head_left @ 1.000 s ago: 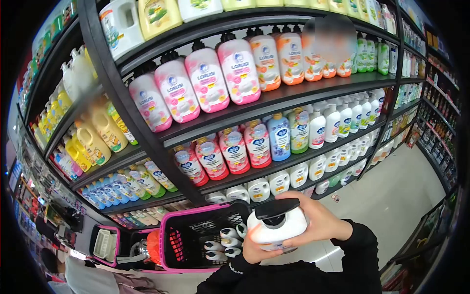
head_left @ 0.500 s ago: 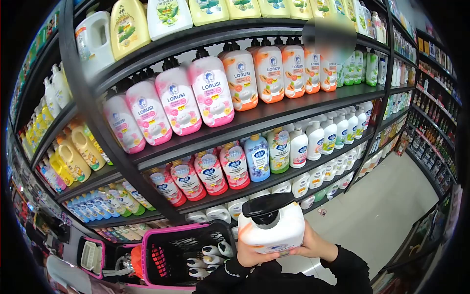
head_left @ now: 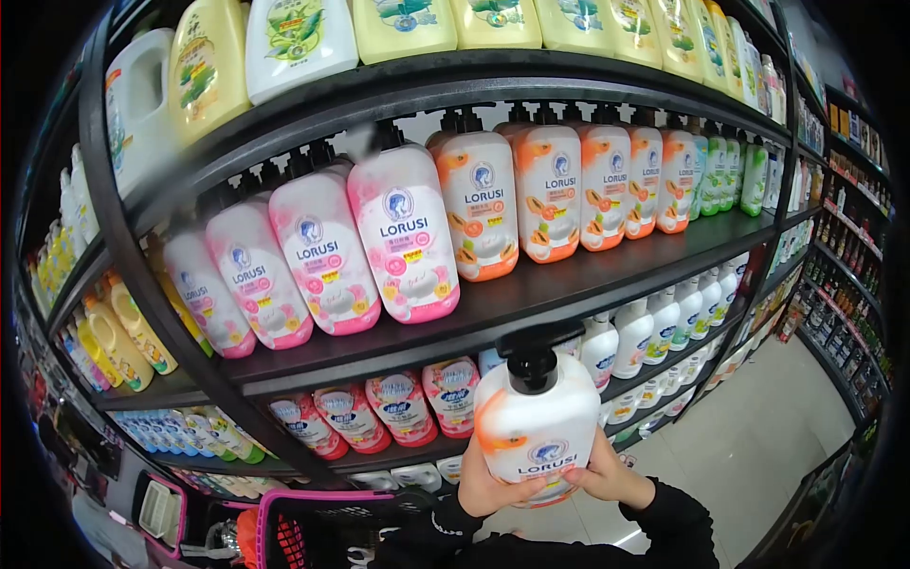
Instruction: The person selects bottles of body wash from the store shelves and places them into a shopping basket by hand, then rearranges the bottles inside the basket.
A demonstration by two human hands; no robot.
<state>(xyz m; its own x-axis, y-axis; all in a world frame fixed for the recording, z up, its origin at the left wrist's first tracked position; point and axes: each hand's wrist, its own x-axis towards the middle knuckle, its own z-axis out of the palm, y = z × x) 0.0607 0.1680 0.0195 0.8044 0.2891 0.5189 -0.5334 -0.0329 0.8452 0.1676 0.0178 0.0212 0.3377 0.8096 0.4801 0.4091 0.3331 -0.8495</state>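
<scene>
A white LORUSI pump bottle (head_left: 538, 427) with orange patches and a black pump head is held upright between both hands, its label facing up toward the camera. My left hand (head_left: 492, 486) grips its left side, and my right hand (head_left: 611, 473) wraps round the right side. Both thumbs lie across the lower front, below the brand name. Behind the bottle stands the shelf (head_left: 607, 270) with pink LORUSI bottles (head_left: 408, 232) on the left and orange ones (head_left: 479, 204) beside them.
A pink-rimmed black basket (head_left: 275, 503) stands at the lower left, with bottles partly visible in it. Red-labelled bottles (head_left: 403, 408) line the lower shelf. Yellow bottles (head_left: 408, 28) fill the top shelf. Tiled floor (head_left: 730, 446) and another shelf (head_left: 844, 275) are at the right.
The bottle has tilted more upright, so its front label now shows. The view has shifted, with shelves appearing larger and the basket lower in frame. Both hands keep their hold.
</scene>
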